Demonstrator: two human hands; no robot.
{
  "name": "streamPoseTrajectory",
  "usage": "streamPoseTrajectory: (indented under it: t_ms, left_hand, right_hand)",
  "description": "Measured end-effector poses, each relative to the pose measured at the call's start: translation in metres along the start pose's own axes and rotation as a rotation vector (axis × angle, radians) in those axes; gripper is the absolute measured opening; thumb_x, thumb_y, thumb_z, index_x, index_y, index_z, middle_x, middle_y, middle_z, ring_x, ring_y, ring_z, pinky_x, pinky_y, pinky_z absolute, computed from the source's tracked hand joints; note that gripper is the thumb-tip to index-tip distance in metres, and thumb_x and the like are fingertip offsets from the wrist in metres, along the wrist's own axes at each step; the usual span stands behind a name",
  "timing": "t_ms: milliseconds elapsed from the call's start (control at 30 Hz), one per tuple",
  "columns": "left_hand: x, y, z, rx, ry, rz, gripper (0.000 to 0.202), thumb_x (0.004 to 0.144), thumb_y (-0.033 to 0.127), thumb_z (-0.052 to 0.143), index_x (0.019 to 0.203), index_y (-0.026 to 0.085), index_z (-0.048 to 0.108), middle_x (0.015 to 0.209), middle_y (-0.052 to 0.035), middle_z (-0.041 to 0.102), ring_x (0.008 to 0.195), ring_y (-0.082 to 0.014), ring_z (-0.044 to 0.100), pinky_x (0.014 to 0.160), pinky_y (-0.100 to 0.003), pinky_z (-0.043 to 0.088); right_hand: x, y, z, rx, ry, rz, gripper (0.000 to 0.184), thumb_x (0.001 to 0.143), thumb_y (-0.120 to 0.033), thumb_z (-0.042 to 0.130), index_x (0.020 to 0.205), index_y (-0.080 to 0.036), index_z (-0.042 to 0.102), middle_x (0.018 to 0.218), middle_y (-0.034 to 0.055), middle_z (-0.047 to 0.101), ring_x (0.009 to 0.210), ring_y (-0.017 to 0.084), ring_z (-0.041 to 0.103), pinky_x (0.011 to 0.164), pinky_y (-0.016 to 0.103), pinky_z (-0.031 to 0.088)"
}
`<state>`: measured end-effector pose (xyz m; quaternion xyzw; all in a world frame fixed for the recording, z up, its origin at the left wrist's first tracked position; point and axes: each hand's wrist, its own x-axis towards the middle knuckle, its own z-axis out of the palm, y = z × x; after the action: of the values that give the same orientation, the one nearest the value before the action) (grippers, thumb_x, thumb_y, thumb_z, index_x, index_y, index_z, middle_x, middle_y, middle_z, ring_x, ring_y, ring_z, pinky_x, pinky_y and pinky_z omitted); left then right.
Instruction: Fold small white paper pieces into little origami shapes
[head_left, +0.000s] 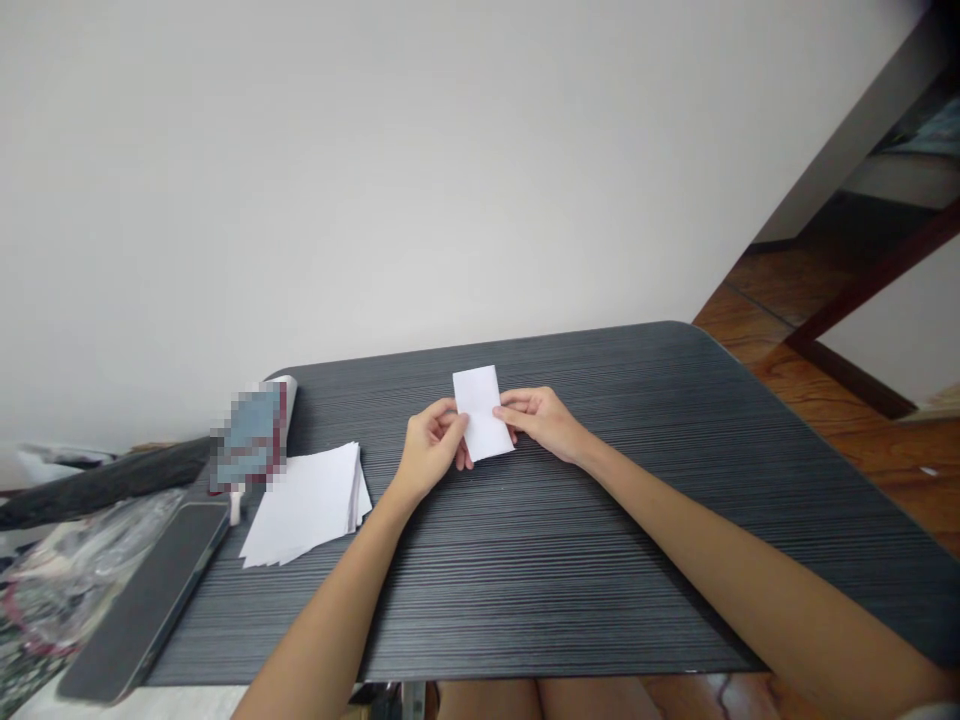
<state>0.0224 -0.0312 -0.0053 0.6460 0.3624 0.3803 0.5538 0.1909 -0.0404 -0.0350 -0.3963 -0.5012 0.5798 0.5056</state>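
A small white folded paper point(482, 412) is held upright-looking, slightly tilted, above the middle of the dark table. My left hand point(436, 440) grips its left edge, thumb on the front and fingers behind. At the right edge, my right hand point(541, 418) pinches it the same way, thumb in front. The fingertips behind the paper are partly hidden. Off to the left of my left hand lies a loose stack of white paper sheets point(307, 505), its edges fanned unevenly.
The dark striped table point(510, 590) stands against a pale wall point(465, 180). At its left edge are a black phone point(150, 600), a blurred packet point(251, 435) and a small whitish object point(235, 507). Plastic bags point(90, 570) lie beyond that edge. Wooden floor point(750, 320) shows at right.
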Motion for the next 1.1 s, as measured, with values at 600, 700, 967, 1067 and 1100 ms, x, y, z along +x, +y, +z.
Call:
streamPoseTrajectory:
  t_ms: [600,700,967,1067,1100]
  left_hand:
    - [0.003,-0.003,-0.002,-0.264,-0.018,-0.064,0.033,0.071,0.027,0.058,0.095,0.006,0.061,0.042,-0.001,0.057,0.032,-0.0112,0.051,0.03,-0.019,0.036]
    - [0.004,-0.004,-0.002,-0.303,-0.008,-0.085,0.027,0.068,0.025,0.059,0.089,0.008,0.063,0.043,-0.0011,0.058,0.034,-0.0117,0.053,0.032,-0.019,0.038]
    - [0.003,-0.003,-0.001,-0.326,-0.011,-0.09,0.015,0.066,0.022,0.059,0.075,0.011,0.064,0.045,-0.0016,0.059,0.038,-0.0131,0.056,0.037,-0.021,0.042]
    - [0.003,-0.004,-0.001,-0.31,-0.008,-0.063,0.013,0.066,0.021,0.059,0.074,0.012,0.064,0.046,-0.0008,0.059,0.039,-0.0132,0.056,0.039,-0.023,0.043]
    - [0.003,-0.004,-0.001,-0.301,-0.006,-0.048,0.012,0.066,0.021,0.06,0.073,0.012,0.064,0.047,-0.0006,0.059,0.04,-0.0132,0.056,0.041,-0.023,0.044]
  right_hand:
    - [-0.001,-0.006,0.001,0.236,-0.027,0.006,0.025,0.06,-0.029,0.071,0.08,-0.014,0.069,0.05,0.0,0.058,0.04,0.006,0.046,0.038,0.02,0.036]
    - [-0.002,-0.008,0.001,0.226,-0.029,0.005,0.021,0.061,-0.028,0.069,0.079,-0.016,0.07,0.052,0.0003,0.059,0.041,0.006,0.045,0.04,0.021,0.035]
    - [-0.005,-0.015,0.0,0.207,-0.042,0.027,0.01,0.06,-0.024,0.066,0.065,-0.016,0.067,0.05,-0.0019,0.052,0.046,0.007,0.044,0.044,0.021,0.035]
    - [-0.005,-0.017,0.0,0.193,-0.053,0.012,0.007,0.062,-0.022,0.064,0.064,-0.016,0.066,0.055,-0.0012,0.054,0.052,0.008,0.047,0.048,0.022,0.037]
    - [-0.005,-0.016,0.0,0.187,-0.06,-0.004,0.006,0.062,-0.021,0.063,0.064,-0.016,0.066,0.058,-0.0006,0.055,0.054,0.009,0.048,0.05,0.023,0.037]
